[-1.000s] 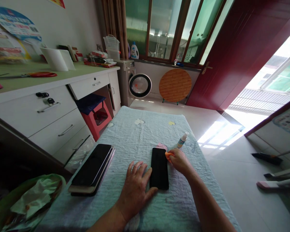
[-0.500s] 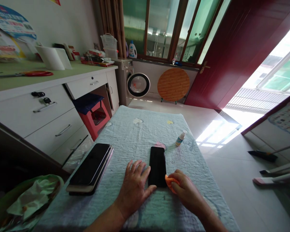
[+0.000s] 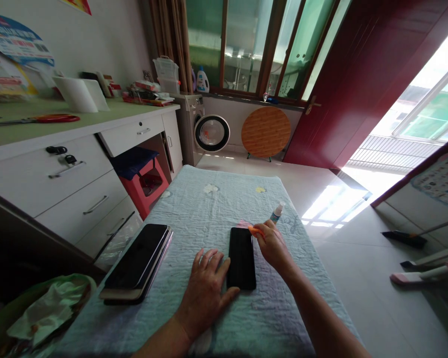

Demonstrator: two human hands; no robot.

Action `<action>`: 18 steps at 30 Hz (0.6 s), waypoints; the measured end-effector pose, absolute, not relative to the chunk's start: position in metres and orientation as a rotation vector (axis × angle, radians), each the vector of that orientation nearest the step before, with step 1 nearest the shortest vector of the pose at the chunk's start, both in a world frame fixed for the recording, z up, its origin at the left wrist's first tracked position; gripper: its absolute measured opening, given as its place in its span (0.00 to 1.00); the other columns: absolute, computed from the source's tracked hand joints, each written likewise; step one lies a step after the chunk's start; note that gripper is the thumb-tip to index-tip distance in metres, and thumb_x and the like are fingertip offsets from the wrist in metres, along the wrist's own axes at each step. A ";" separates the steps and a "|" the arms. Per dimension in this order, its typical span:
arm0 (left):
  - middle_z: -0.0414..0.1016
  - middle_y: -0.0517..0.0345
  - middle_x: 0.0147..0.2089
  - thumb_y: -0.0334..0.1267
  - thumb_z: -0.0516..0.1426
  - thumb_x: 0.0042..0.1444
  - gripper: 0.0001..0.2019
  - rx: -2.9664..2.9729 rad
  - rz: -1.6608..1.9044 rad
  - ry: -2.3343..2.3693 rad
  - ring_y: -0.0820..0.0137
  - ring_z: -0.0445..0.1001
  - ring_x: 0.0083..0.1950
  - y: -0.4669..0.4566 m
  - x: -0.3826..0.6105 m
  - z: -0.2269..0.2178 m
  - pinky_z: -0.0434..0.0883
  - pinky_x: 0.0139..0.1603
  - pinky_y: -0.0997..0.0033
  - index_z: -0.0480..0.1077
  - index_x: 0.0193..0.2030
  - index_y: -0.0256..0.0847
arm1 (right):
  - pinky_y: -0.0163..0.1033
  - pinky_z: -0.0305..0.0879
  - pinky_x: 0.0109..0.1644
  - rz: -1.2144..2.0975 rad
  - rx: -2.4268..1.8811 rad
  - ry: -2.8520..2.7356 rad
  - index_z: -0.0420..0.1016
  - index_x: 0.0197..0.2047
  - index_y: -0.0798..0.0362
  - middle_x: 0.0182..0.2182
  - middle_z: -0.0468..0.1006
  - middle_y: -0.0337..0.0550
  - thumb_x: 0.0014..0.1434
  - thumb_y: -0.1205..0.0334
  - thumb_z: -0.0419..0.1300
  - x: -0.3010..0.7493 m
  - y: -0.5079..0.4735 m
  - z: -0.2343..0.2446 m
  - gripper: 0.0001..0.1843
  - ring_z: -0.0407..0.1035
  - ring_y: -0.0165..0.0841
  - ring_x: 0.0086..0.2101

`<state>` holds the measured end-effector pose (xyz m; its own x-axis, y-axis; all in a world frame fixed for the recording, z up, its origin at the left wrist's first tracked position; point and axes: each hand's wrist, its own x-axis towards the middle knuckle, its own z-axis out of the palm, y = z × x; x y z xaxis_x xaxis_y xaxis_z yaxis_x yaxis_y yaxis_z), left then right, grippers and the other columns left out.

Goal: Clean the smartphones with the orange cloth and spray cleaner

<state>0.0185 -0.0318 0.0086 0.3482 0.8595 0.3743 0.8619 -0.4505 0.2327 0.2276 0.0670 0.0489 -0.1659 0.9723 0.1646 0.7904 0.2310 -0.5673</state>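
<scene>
My right hand (image 3: pixel 270 242): pinched around orange cloth (image 3: pixel 256 231) at far right corner of black rectangular glass-faced phone (image 3: pixel 241 259) | my left hand (image 3: pixel 206 283): loosely spread, empty, at its left edge | phone: between both, long axis toward far edge of blue-quilted bench (image 3: pixel 194 214)

Daylight enters from the upper right through the open doorway (image 3: pixel 414 99), washed out to white in places, and more softly through the window (image 3: pixel 246 49). Sun makes a glaring, sharp-edged patch on the floor (image 3: pixel 347 258) beyond the tabletop's far right corner. The tabletop (image 3: pixel 194 214) lies in dimmer, bluish light, darkening toward its near edge. Past its near left corner, the bin (image 3: pixel 91 286) sits in deep shadow. The phone (image 3: pixel 241 261) shows almost pure black. Wide-angle distortion tilts the door (image 3: pixel 351 84) and stretches the desk (image 3: pixel 67 184); detail softens toward the frame's sides, leaving small print unreadable.
</scene>
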 end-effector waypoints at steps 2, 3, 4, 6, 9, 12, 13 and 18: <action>0.69 0.46 0.57 0.57 0.59 0.58 0.27 -2.583 -0.702 -1.655 0.49 0.62 0.62 -0.032 0.019 0.011 0.54 0.65 0.39 0.68 0.58 0.41 | 0.35 0.60 0.42 0.441 -1.655 -2.071 0.79 0.43 0.51 0.39 0.70 0.44 0.65 0.65 0.53 0.221 0.080 0.041 0.13 0.66 0.32 0.37; 0.69 0.46 0.57 0.57 0.58 0.58 0.27 -2.588 -0.700 -1.656 0.49 0.62 0.62 -0.033 0.019 0.011 0.54 0.65 0.39 0.69 0.58 0.41 | 0.35 0.60 0.41 0.433 -1.659 -2.101 0.79 0.42 0.51 0.38 0.70 0.44 0.65 0.64 0.52 0.219 0.082 0.037 0.13 0.66 0.32 0.36; 0.69 0.46 0.57 0.58 0.58 0.58 0.27 -2.591 -0.701 -1.656 0.49 0.62 0.62 -0.033 0.019 0.012 0.54 0.65 0.39 0.69 0.58 0.41 | 0.34 0.60 0.41 0.432 -1.652 -2.128 0.80 0.42 0.51 0.38 0.70 0.43 0.65 0.65 0.52 0.218 0.081 0.035 0.14 0.66 0.32 0.36; 0.69 0.45 0.57 0.58 0.58 0.58 0.28 -2.592 -0.709 -1.655 0.48 0.62 0.62 -0.033 0.019 0.011 0.54 0.65 0.38 0.69 0.58 0.41 | 0.34 0.59 0.40 0.455 -1.615 -2.174 0.80 0.42 0.51 0.37 0.70 0.43 0.65 0.67 0.51 0.218 0.072 0.033 0.15 0.66 0.31 0.35; 0.70 0.45 0.56 0.58 0.57 0.59 0.28 -2.579 -0.735 -1.653 0.48 0.62 0.61 -0.032 0.019 0.010 0.53 0.65 0.38 0.69 0.57 0.40 | 0.33 0.60 0.39 0.546 -1.536 -2.240 0.80 0.43 0.50 0.37 0.70 0.43 0.65 0.68 0.50 0.218 0.046 0.037 0.16 0.67 0.30 0.35; 0.70 0.45 0.56 0.59 0.56 0.59 0.28 -2.575 -0.741 -1.643 0.48 0.62 0.61 -0.032 0.019 0.008 0.54 0.64 0.37 0.69 0.57 0.40 | 0.33 0.60 0.38 0.635 -1.460 -2.302 0.80 0.44 0.47 0.37 0.70 0.42 0.66 0.66 0.50 0.219 0.015 0.045 0.16 0.67 0.31 0.35; 0.70 0.44 0.56 0.60 0.56 0.59 0.29 -2.578 -0.736 -1.639 0.48 0.62 0.61 -0.032 0.019 0.007 0.54 0.64 0.37 0.69 0.57 0.40 | 0.33 0.60 0.38 0.670 -1.434 -2.330 0.80 0.44 0.46 0.37 0.70 0.42 0.66 0.66 0.50 0.220 0.005 0.047 0.16 0.67 0.30 0.34; 0.70 0.45 0.56 0.61 0.55 0.59 0.29 -2.570 -0.742 -1.643 0.48 0.63 0.61 -0.032 0.019 0.006 0.53 0.65 0.38 0.70 0.57 0.40 | 0.32 0.61 0.40 0.834 -1.329 -2.393 0.80 0.42 0.44 0.38 0.72 0.41 0.66 0.66 0.50 0.228 -0.019 0.052 0.16 0.68 0.30 0.36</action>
<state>0.0188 -0.0323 0.0064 0.3405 0.8563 0.3882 0.8573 -0.4523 0.2457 0.2277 -0.0193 0.0516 -0.5380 0.8422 -0.0339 0.6810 0.4107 -0.6063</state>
